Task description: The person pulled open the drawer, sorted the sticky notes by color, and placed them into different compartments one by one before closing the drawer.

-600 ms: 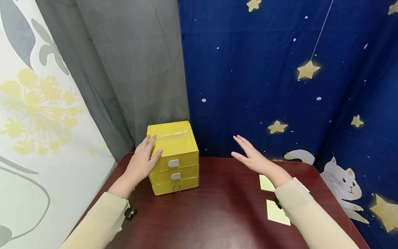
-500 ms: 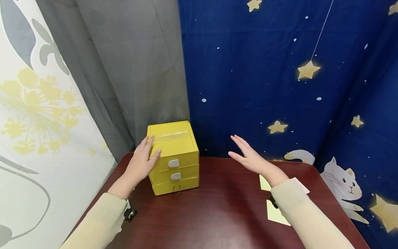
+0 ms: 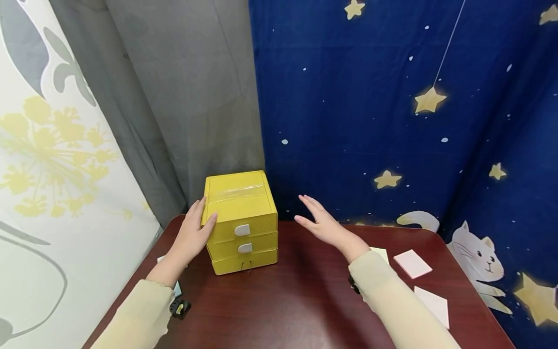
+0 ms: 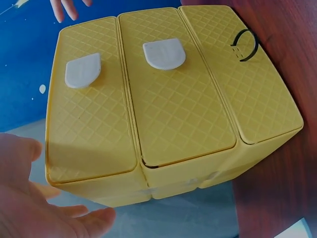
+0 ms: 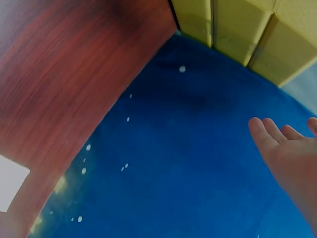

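Observation:
A yellow three-drawer box [image 3: 241, 208] stands at the back left of the table, its drawers closed. White tabs mark the top and middle drawer [image 4: 178, 109]; a thin black loop [image 4: 255, 47] is on the bottom one. Clear tape crosses the lid. My left hand [image 3: 192, 235] is at the box's left side, fingers extended and thumb near the front corner; whether it touches, I cannot tell. In the left wrist view that hand [image 4: 54, 198] is beside the box's side wall. My right hand [image 3: 324, 225] hovers right of the box, fingers straight, holding nothing.
On the right of the dark red table [image 3: 279, 300] lie a pink paper pad [image 3: 412, 264], a white pad [image 3: 435, 305] and a pale yellow one [image 3: 381, 254] partly behind the sleeve. Bluish paper [image 3: 177, 290] shows by the left wrist. Curtains [image 3: 331, 121] hang behind.
My right hand has moved left toward the box, uncovering the pads on the right. My left hand has shifted slightly left and down, off the lid's edge. The box stays put.

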`<state>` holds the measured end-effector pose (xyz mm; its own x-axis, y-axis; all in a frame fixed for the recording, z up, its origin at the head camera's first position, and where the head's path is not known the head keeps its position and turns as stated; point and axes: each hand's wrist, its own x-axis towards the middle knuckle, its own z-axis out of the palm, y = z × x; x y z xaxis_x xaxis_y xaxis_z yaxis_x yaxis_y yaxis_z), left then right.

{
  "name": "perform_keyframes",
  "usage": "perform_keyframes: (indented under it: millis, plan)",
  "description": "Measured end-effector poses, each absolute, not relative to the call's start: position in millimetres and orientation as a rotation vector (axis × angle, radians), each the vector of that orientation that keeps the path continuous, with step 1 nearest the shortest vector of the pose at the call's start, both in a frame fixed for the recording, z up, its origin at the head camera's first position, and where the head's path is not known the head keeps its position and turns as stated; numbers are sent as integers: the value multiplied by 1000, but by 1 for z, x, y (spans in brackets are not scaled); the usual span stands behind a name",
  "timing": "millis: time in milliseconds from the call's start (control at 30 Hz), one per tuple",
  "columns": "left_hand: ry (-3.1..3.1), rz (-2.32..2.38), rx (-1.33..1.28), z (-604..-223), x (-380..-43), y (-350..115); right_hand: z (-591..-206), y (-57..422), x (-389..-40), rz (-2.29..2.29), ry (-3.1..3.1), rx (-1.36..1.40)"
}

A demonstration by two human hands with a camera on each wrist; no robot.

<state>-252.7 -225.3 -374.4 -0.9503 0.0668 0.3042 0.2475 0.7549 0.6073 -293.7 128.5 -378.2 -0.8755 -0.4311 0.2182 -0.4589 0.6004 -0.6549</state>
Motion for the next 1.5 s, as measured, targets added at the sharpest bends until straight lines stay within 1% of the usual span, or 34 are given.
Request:
perform_keyframes:
  millis: [367, 733, 1000, 1233, 1500]
  plan:
    - [-2707, -1074, -130, -380, -250, -231, -379, 93, -302, 1242, -2783, 787]
    - [-2671, -1105, -91, -388, -249, -232, -373, 65, -308, 1367, -2771, 756]
    - [-2590, -1122, -82, -395, -249, -226, -380, 46, -315, 1399, -2756, 721]
    - [-2575, -1215, -15, -397, -249, -225, -386, 40, -317, 1374, -2741, 675]
    - [-2480, -1501, 103, -398, -249, -227, -388, 41, -320, 1421, -2722, 651]
